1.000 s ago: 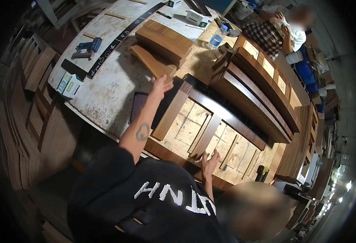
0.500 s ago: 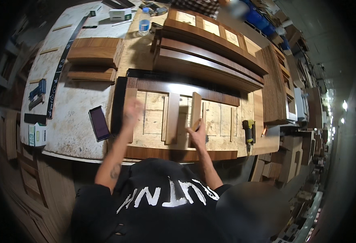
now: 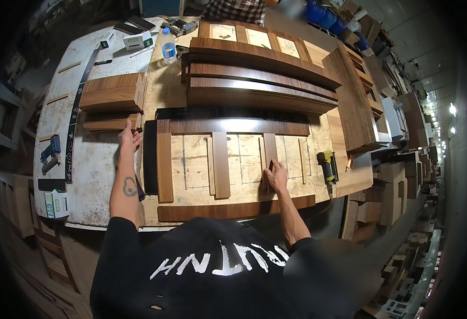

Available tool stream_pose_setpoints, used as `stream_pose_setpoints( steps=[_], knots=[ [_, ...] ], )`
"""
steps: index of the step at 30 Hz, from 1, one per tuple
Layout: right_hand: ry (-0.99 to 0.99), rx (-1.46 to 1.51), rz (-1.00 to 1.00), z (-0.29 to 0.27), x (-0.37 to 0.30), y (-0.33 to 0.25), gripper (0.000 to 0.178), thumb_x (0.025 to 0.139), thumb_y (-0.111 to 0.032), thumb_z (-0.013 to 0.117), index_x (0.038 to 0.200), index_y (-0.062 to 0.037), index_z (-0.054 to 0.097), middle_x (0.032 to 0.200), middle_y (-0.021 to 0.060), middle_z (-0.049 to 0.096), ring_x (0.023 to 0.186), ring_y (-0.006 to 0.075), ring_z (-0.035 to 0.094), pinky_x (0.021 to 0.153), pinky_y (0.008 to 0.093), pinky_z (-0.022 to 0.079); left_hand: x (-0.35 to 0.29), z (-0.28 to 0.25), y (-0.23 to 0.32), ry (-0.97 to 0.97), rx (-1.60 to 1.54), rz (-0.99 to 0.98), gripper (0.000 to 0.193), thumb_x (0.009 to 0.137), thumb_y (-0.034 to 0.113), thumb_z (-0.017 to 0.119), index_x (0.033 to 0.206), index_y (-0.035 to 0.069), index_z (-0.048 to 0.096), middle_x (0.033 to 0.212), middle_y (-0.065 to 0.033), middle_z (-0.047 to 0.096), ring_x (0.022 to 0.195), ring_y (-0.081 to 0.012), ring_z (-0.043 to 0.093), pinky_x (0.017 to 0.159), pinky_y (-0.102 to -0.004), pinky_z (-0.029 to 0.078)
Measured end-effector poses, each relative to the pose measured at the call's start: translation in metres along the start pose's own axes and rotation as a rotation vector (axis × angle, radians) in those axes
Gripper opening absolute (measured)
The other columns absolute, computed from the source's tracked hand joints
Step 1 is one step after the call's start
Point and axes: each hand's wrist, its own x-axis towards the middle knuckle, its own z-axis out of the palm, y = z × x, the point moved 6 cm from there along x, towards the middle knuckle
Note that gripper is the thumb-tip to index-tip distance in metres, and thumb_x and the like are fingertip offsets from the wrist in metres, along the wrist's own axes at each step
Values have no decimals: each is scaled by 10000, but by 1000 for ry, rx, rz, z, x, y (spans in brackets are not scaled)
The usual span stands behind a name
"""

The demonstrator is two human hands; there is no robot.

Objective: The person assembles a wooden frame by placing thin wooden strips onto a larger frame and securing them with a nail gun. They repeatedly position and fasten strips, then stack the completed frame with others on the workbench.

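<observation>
My left hand reaches to the near edge of a low stack of short wooden boards, its fingers apart and the index finger at the wood. My right hand pinches the near part of a short upright slat, which lies within a frame layout on the bench. A second slat stands parallel to its left. A long dark rail runs along their far ends, a side piece lies at the left, and a near rail lies close to my body.
Beyond the layout rises a stack of long brown boards. A yellow-green nail gun lies right of the layout, a blue nail gun far left. A water bottle stands at the back. Assembled frames are stacked at the right.
My left hand has moved left from the side piece to the short boards. The slat in my right hand, tilted before, now lies flat against the far rail.
</observation>
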Motion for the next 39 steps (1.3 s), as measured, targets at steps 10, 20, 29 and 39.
stream_pose_setpoints(
  steps=[10,20,29,39],
  knots=[
    [-35,-37,58,1,8,-36,706,877,-401,703,1428,-18,483,1380,271,543,1161,447,599,1002,557,474,-199,22,-87,-484,-192,176,241,938,246,748,1030,52,639,831,-37,661,727,-173,662,651,-338,568],
    [-67,1123,265,-11,-58,-87,1039,848,-270,823,1616,-48,158,1166,166,620,1035,268,639,813,363,571,-417,123,-183,-1284,1107,668,421,953,428,678,964,9,714,929,-186,689,860,-353,674,776,-427,523],
    [87,108,244,-103,57,159,976,873,-419,779,1575,-17,233,1318,284,513,1167,429,567,960,507,508,-410,128,-212,-882,1230,758,357,976,345,649,1037,-2,708,996,-210,709,907,-368,695,820,-421,538],
    [109,242,118,-73,75,205,581,850,-241,739,1328,34,557,1298,255,584,1191,467,535,1015,512,455,-449,112,-261,-552,1087,500,297,984,293,677,1032,1,695,802,-103,694,737,-169,646,720,-314,521]
  ],
)
